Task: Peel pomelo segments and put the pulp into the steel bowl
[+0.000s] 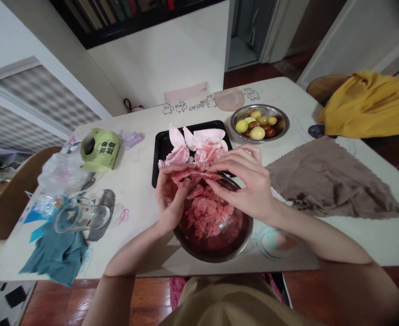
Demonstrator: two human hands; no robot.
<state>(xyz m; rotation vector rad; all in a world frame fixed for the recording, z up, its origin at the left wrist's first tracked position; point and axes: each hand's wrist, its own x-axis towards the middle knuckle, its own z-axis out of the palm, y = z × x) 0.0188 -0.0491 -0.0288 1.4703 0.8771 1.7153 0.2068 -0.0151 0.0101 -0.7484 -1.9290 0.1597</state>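
Above a metal bowl (216, 258), both my hands hold one reddish pomelo segment (191, 174). My left hand (172, 194) is curled around its left end, the thumb pressed against it. The fingertips and thumb of my right hand (245, 179) pinch its right side. Loose pink pomelo pulp (208, 213) lies in the bowl below. Just behind, a black tray (160, 145) carries thick pale pieces of pomelo peel (209, 135) and a heap of pinkish membrane scraps (209, 151). My fingers partly hide the segment and the bowl's far rim.
A steel bowl (282, 131) of green and brown fruit stands at the back right. Crumpled brown cloth (331, 181) covers part of the right side. On the left are a green paper box (101, 149), a plastic bag (62, 172), a clear glass pitcher (73, 216) and a teal cloth (57, 253).
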